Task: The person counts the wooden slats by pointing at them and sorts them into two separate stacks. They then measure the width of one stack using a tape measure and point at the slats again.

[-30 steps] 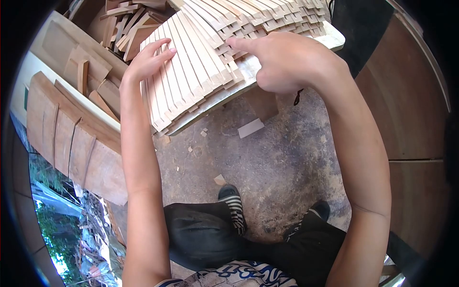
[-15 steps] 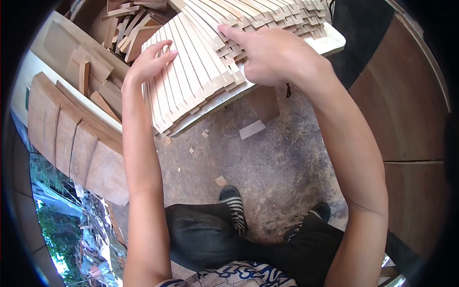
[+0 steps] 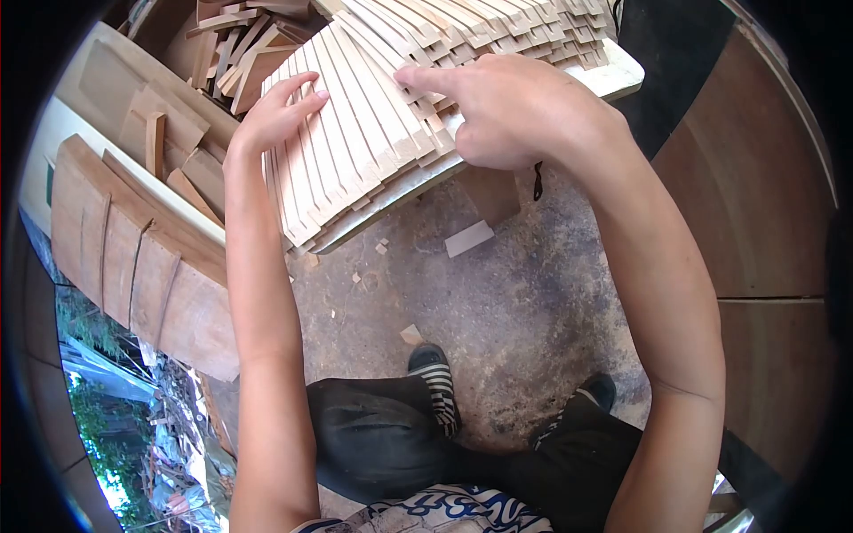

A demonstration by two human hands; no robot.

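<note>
Pale, narrow wooden strips lie side by side in a fanned layer across the top of a light-coloured table. My left hand rests at the left side of this layer, thumb and fingers apart on the strips. Over the stepped ends of the strips is my right hand, its index finger stretched out and touching a strip. The thumb side of that hand sits lower, near the table's front edge, and its other fingers are mostly hidden. More strips are stacked in staggered layers beyond my right hand.
Wood offcuts are heaped at the upper left. Curved brown wooden panels stand on the left, and large brown boards on the right. Small scraps and a pale block lie on the concrete floor near my feet.
My right hand has shifted slightly left and down along the strips, with its index finger lower. My left hand has stayed almost still.
</note>
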